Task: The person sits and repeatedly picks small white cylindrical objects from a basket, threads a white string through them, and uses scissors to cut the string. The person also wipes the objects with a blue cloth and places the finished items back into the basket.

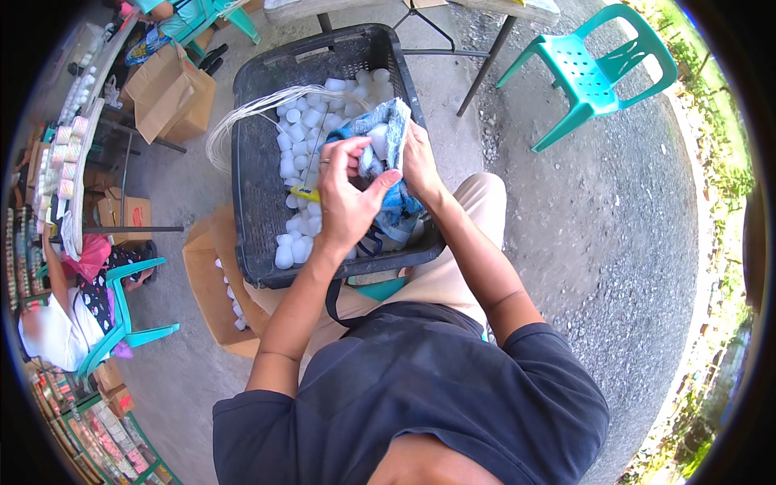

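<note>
My right hand (420,162) is closed around a crumpled blue-and-white cloth (396,129) above the crate. A small white cylinder (378,141), candle-like, rests in the folds of this cloth. Just left of it is my left hand (347,190), its fingers loosely bent and its thumb spread apart. Its fingertips are at the white cylinder; whether they press on it is hard to see. Below my hands, a black plastic crate (246,186) holds many similar white cylinders (299,133). A yellow tool-like piece (305,193) lies among them, partly behind my left hand.
A bundle of white strings (222,141) hangs over the crate's left rim. An open cardboard box (202,267) with white pieces stands left of my legs. A green plastic chair (578,77) is at the far right, and a table (412,8) beyond the crate. Seated people work at left.
</note>
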The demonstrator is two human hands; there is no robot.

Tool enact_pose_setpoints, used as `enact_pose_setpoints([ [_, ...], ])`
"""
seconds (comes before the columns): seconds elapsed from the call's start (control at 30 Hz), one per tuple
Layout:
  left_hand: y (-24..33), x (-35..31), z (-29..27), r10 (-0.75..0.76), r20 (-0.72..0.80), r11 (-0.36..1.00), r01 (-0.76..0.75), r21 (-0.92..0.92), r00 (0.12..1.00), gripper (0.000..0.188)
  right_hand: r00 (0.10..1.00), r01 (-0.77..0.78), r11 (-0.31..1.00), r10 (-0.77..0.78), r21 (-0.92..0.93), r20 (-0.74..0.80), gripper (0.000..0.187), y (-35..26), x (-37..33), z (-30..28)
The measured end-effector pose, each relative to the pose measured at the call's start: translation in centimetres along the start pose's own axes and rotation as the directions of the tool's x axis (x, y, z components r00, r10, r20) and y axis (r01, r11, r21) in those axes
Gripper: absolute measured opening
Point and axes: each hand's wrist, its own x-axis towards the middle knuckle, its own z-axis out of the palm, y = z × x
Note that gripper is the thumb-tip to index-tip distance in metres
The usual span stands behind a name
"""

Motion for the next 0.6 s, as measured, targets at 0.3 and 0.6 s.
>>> enact_pose_setpoints([
  [0.3,0.0,-1.2,2.3,-0.185,-0.185,0.977,0.16,-0.139,0.965,0.045,0.989,0.145,0.985,-0.148,-0.092,-0.026,0.032,-0.9,-0.8,1.7],
  [0.6,-0.6,-0.8,1.3,-0.112,-0.148,0.852,0.018,-0.523,0.983,0.039,0.95,0.251,0.625,-0.306,-0.739,0.064,0.021,-2.2,-0.6,2.0],
])
